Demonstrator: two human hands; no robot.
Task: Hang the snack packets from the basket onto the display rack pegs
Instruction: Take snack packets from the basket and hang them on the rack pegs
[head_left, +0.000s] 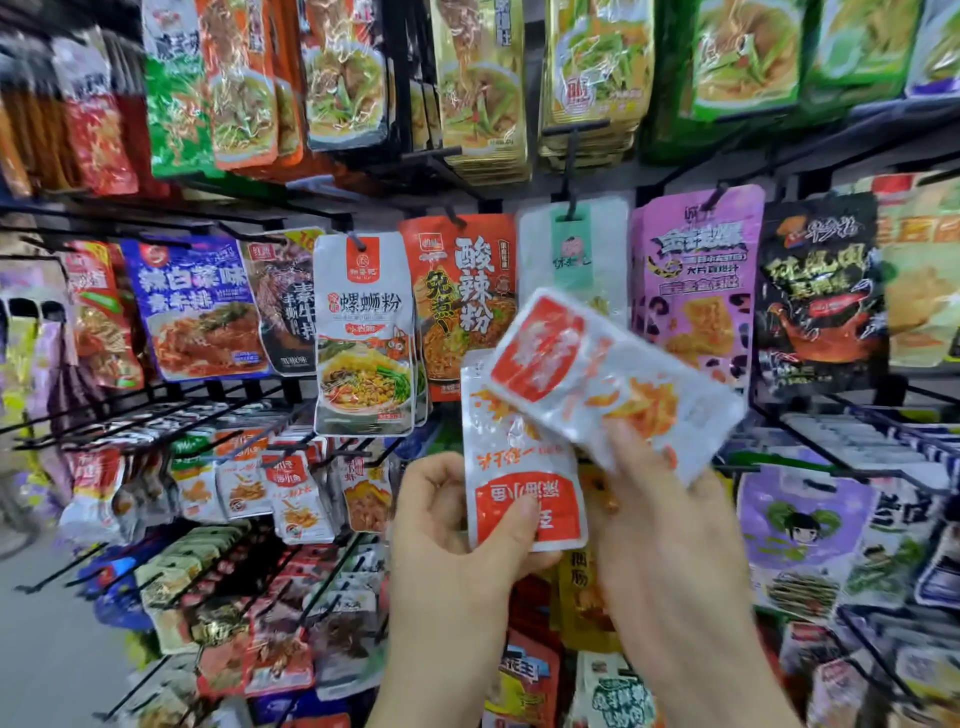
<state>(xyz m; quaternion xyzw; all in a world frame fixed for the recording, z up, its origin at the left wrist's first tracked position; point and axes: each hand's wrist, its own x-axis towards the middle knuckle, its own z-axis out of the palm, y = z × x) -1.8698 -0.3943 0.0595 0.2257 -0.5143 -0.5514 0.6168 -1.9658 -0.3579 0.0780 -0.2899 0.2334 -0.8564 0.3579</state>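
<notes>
Both hands are up before the rack — the left hand (447, 525) pinches an upside-down white-and-red packet (519, 467), the right hand (670, 525) grips a second packet (608, 379) tilted across it, overlapping its upper corner.

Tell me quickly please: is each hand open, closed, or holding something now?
Left hand: holding a white and red snack packet, upside down.
Right hand: holding a second white and red packet, tilted.
</notes>
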